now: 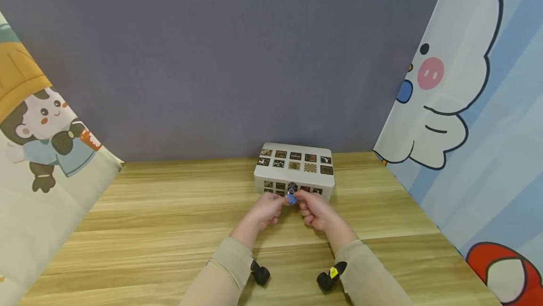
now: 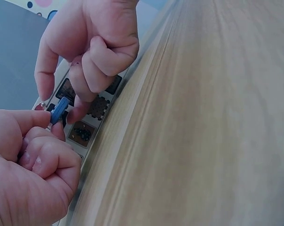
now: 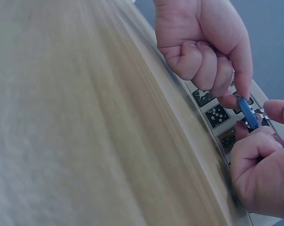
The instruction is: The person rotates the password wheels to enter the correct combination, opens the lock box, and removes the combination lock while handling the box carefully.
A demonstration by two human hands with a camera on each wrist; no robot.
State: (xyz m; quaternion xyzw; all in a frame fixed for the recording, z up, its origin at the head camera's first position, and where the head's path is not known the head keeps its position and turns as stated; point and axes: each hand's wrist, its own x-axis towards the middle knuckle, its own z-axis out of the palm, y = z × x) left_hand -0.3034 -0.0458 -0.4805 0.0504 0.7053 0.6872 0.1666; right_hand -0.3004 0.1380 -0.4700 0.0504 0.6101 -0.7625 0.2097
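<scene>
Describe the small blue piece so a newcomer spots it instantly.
On the wooden table, find the pale box printed with small pictures. At its near face, left hand and right hand flank a small blue piece, likely a padlock; its blue sets it apart from the brown-and-black pictures.

A wood-grain tabletop [image 1: 161,235] runs back to a plain grey partition [image 1: 237,61], with a cream cloth [image 1: 42,230] bearing 1 cartoon figure [image 1: 51,112] in a yellow-orange chef's hat [image 1: 19,70] at left and a blue-striped cloth [image 1: 505,169] bearing 1 white, black-outlined cartoon character [image 1: 464,75] at right.
</scene>
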